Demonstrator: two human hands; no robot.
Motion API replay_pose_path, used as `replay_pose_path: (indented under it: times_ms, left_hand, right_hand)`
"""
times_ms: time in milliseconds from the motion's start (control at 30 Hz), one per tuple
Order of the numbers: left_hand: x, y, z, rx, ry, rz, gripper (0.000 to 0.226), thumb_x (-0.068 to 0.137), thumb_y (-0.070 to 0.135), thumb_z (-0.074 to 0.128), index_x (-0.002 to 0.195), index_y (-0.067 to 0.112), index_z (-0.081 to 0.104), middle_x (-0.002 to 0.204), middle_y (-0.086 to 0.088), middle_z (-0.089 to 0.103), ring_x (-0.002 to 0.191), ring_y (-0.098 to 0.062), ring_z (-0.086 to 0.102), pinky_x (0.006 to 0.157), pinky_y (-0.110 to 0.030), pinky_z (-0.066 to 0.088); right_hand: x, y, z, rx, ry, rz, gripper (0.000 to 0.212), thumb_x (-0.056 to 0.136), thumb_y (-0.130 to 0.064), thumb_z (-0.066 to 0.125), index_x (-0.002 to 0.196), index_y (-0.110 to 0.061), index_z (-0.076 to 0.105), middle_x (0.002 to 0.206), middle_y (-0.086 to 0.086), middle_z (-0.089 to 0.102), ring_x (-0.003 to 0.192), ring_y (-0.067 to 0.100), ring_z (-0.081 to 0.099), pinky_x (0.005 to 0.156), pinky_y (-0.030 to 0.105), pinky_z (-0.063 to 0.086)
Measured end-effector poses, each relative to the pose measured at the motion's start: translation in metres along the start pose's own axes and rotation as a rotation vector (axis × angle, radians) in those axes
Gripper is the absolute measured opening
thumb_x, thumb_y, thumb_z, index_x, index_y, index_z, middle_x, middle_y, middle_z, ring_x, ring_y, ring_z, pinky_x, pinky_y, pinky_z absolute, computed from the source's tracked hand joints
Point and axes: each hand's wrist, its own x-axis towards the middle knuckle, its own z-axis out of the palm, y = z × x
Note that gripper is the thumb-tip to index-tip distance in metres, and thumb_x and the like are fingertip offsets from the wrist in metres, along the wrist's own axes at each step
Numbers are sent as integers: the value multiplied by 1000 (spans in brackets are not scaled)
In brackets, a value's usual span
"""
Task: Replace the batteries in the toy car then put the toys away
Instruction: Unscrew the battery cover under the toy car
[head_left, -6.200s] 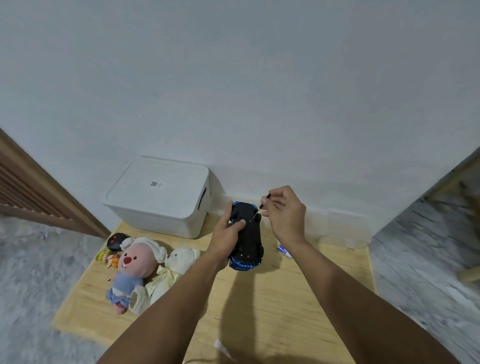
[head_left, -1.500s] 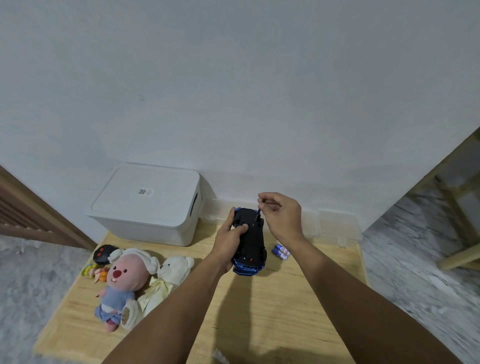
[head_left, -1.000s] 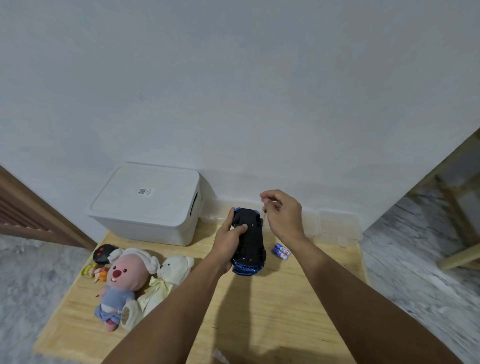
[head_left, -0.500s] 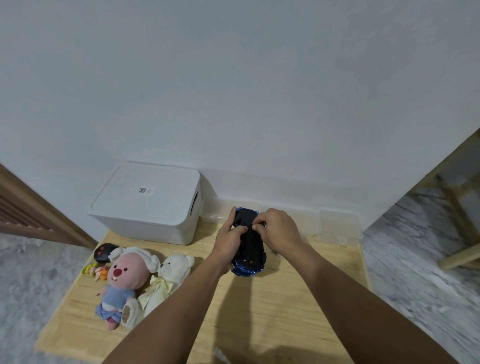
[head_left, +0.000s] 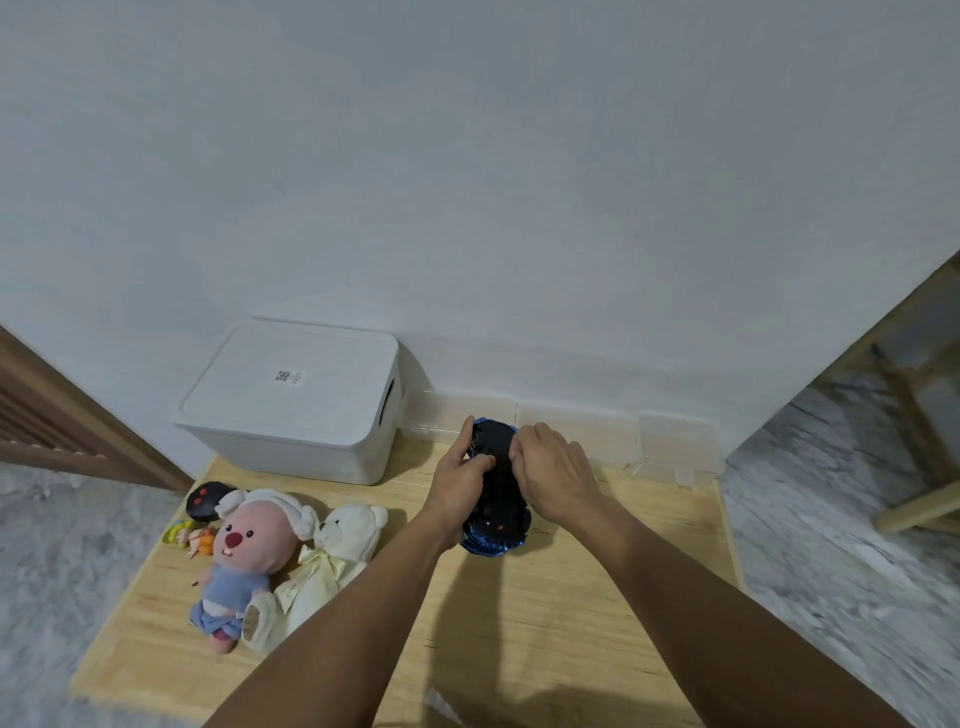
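The blue toy car (head_left: 496, 512) is upside down above the wooden table (head_left: 519, 623), its black underside facing me. My left hand (head_left: 460, 480) grips its left side, thumb along the edge. My right hand (head_left: 553, 475) lies over the right side of the underside, fingertips pressing on it. What the right hand holds, if anything, is hidden. A pink plush (head_left: 244, 551) and a cream plush bear (head_left: 337, 551) lie at the table's left, with a black remote (head_left: 208, 500) and a small colourful figure (head_left: 189, 538) behind them. The spare batteries are hidden behind my right hand.
A white lidded storage box (head_left: 296, 402) stands at the back left against the wall. Clear plastic containers (head_left: 670, 447) line the back edge to the right. A wooden chair frame (head_left: 914, 467) stands on the marble floor to the right.
My right hand came down from above the car's far end onto its underside, covering the batteries on the table. The left hand keeps the same hold on the car.
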Motion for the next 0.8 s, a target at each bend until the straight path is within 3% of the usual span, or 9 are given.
replay_pose_path:
  times_ms: [67, 300, 400, 467, 567, 800]
  left_hand:
    - [0, -1, -2, 5, 17, -6, 64, 93, 11, 50, 147, 41, 34, 109, 5, 62, 98, -19, 61, 81, -32, 54]
    - [2, -21, -21, -30, 93, -81, 63, 95, 9, 49, 149, 37, 34, 100, 12, 59, 88, -17, 61, 81, -38, 55]
    - [3, -29, -27, -69, 118, -124, 59, 95, 10, 50, 146, 37, 39, 107, 7, 62, 89, -19, 63, 71, -33, 57]
    - [3, -33, -30, -96, 120, -156, 59, 95, 11, 50, 147, 38, 39, 115, 1, 63, 95, -24, 65, 74, -37, 58]
    - [5, -39, -32, -135, 126, -185, 61, 95, 12, 50, 148, 38, 35, 124, -6, 62, 100, -31, 65, 79, -43, 58]
    - [8, -43, -30, -163, 141, -210, 62, 96, 9, 49, 149, 36, 33, 113, -3, 64, 95, -28, 65, 74, -39, 58]
  right_hand:
    - [-2, 4, 3, 92, -4, 38, 15, 99, -20, 39, 102, -15, 52, 105, 5, 55, 95, 28, 54, 80, 39, 40]
    - [-22, 24, 38, 93, -191, 211, 19, 98, -20, 40, 103, -9, 54, 106, 10, 58, 94, 30, 56, 75, 37, 43]
    - [-34, 35, 58, 17, -303, 229, 18, 94, -16, 44, 106, -10, 56, 111, 11, 61, 100, 32, 58, 73, 34, 41]
    - [-40, 39, 67, -35, -350, 221, 20, 94, -16, 45, 110, -11, 56, 115, 11, 60, 104, 33, 58, 77, 34, 44]
    - [-47, 44, 78, -90, -362, 189, 21, 94, -16, 46, 112, -11, 56, 116, 12, 58, 104, 34, 58, 81, 36, 45]
    - [-46, 50, 81, -19, -309, 183, 16, 92, -13, 51, 103, -18, 62, 109, 6, 61, 97, 29, 59, 75, 33, 44]
